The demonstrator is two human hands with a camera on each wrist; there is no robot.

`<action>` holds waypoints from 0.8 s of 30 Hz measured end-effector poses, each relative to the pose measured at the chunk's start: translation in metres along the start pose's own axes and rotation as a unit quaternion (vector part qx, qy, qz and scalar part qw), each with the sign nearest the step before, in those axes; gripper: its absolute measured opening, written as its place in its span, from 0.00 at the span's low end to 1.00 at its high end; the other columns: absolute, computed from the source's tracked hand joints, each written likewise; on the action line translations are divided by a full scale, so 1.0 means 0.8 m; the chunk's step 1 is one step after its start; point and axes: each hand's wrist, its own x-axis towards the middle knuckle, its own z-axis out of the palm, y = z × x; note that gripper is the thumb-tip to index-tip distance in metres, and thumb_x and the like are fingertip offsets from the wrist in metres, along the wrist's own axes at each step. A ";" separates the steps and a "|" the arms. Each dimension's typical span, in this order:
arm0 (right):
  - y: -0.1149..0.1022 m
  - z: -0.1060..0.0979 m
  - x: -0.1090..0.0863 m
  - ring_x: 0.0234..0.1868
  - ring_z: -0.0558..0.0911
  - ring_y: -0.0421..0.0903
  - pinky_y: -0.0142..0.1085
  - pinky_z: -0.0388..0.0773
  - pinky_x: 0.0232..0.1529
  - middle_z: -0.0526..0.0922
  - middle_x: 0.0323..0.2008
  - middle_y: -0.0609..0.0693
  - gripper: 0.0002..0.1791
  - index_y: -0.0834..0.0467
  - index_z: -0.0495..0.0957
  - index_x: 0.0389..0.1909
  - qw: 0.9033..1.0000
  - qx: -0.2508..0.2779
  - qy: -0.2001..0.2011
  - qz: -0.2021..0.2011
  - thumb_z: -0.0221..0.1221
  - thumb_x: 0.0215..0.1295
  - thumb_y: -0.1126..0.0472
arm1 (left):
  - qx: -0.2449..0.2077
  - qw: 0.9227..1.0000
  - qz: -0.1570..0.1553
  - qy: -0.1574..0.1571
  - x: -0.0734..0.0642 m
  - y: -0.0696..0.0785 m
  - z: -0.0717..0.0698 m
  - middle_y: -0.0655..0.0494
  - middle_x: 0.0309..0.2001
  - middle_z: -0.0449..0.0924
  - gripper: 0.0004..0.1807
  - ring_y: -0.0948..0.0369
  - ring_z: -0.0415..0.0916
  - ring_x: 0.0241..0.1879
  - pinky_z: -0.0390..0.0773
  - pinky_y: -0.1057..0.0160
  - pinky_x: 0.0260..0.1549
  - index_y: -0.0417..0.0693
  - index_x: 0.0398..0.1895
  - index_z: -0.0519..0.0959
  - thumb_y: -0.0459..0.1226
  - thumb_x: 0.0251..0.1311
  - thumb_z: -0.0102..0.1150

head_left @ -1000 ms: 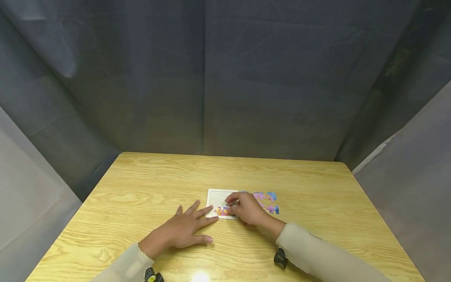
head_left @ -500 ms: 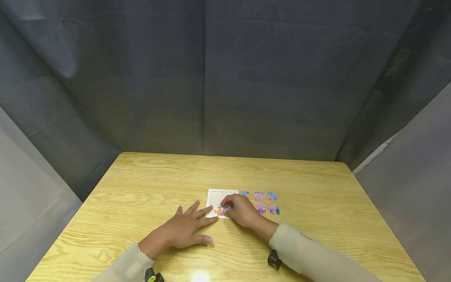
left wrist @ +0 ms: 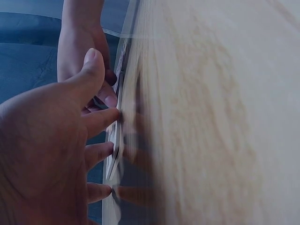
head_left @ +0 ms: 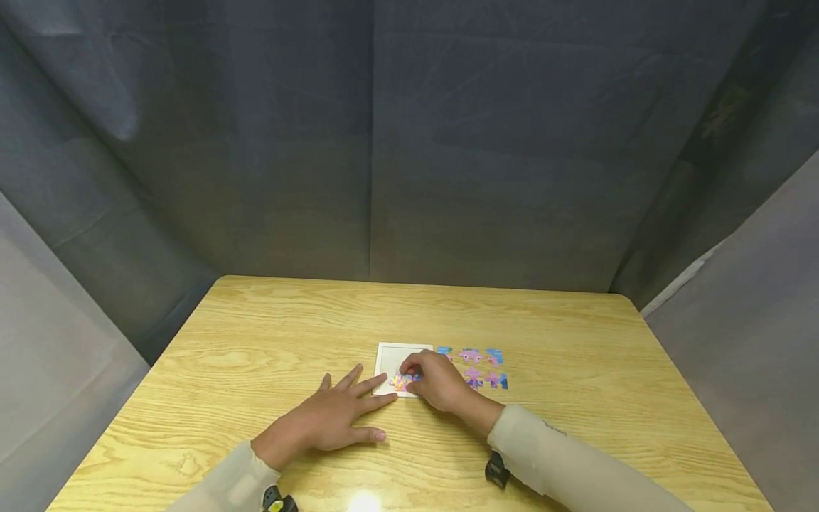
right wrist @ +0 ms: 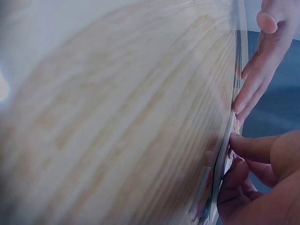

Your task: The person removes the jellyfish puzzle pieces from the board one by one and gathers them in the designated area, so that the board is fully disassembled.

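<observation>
A white puzzle tray point(head_left: 389, 353) lies near the middle of the table, with colourful puzzle pieces point(head_left: 401, 382) along its near edge. My left hand point(head_left: 339, 416) lies spread to its left, some fingertips on the tray's left rim; the left wrist view shows the fingers of this hand point(left wrist: 44, 140) straight. From the right my right hand point(head_left: 441, 382) reaches over the tray, thumb and fingers curled at a puzzle piece, which they mostly cover. In the right wrist view the thumb and fingertips of that hand point(right wrist: 262, 173) meet the tray low on its surface.
Right of the tray lie several loose pink and blue puzzle pieces point(head_left: 472, 355), in two rough rows. The wooden table point(head_left: 288, 320) ends at a grey curtain point(head_left: 486, 142) behind, and pale panels stand at both sides.
My right hand has shifted slightly left and down to the near row of pieces, uncovering more loose pieces on the right. During the last half second it barely moves. The left hand stays put.
</observation>
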 end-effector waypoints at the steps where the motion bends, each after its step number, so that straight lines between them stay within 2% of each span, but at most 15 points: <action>1: 0.000 0.000 0.000 0.43 0.79 0.48 0.44 0.81 0.49 0.83 0.42 0.54 0.13 0.62 0.84 0.46 1.000 -0.002 0.001 0.000 0.70 0.60 0.72 | 0.000 1.000 0.000 0.000 0.000 0.000 0.000 0.56 0.84 0.47 0.41 0.33 0.39 0.80 0.51 0.15 0.60 0.71 0.80 0.60 0.72 0.68 0.40; 5: -0.001 -0.001 0.000 0.40 0.77 0.46 0.42 0.82 0.46 0.82 0.40 0.54 0.12 0.63 0.84 0.44 1.000 -0.008 0.004 -0.011 0.71 0.60 0.71 | -0.001 1.000 -0.001 0.000 0.000 -0.001 0.001 0.56 0.84 0.47 0.41 0.33 0.39 0.80 0.50 0.15 0.60 0.72 0.81 0.59 0.72 0.68 0.40; 9: -0.001 -0.001 0.000 0.41 0.80 0.47 0.44 0.83 0.48 0.84 0.39 0.54 0.10 0.63 0.83 0.43 1.000 0.003 0.005 -0.023 0.69 0.61 0.71 | -0.003 1.000 -0.003 -0.001 0.000 -0.001 0.000 0.57 0.84 0.46 0.41 0.33 0.38 0.80 0.50 0.15 0.61 0.72 0.81 0.59 0.72 0.68 0.40; 13: -0.002 0.000 0.001 0.40 0.82 0.45 0.42 0.84 0.47 0.85 0.38 0.54 0.08 0.61 0.83 0.43 1.000 0.026 0.006 -0.012 0.67 0.64 0.72 | -0.003 1.000 -0.006 -0.003 0.000 0.000 -0.001 0.57 0.84 0.46 0.41 0.34 0.38 0.80 0.49 0.15 0.61 0.72 0.81 0.59 0.72 0.68 0.40; 17: -0.001 0.000 0.001 0.36 0.82 0.42 0.37 0.83 0.42 0.86 0.35 0.52 0.08 0.60 0.83 0.43 0.999 0.050 0.006 0.006 0.66 0.66 0.72 | 0.000 1.000 -0.008 -0.003 0.000 0.000 -0.001 0.58 0.84 0.47 0.41 0.35 0.39 0.80 0.50 0.16 0.61 0.73 0.80 0.59 0.73 0.67 0.40; 24: 0.001 -0.006 -0.001 0.32 0.85 0.44 0.32 0.82 0.35 0.86 0.34 0.53 0.06 0.61 0.82 0.45 0.995 0.098 0.000 0.018 0.62 0.70 0.71 | 0.001 1.000 -0.009 -0.002 0.001 0.000 -0.001 0.61 0.84 0.47 0.40 0.37 0.40 0.81 0.51 0.17 0.62 0.76 0.80 0.59 0.74 0.67 0.40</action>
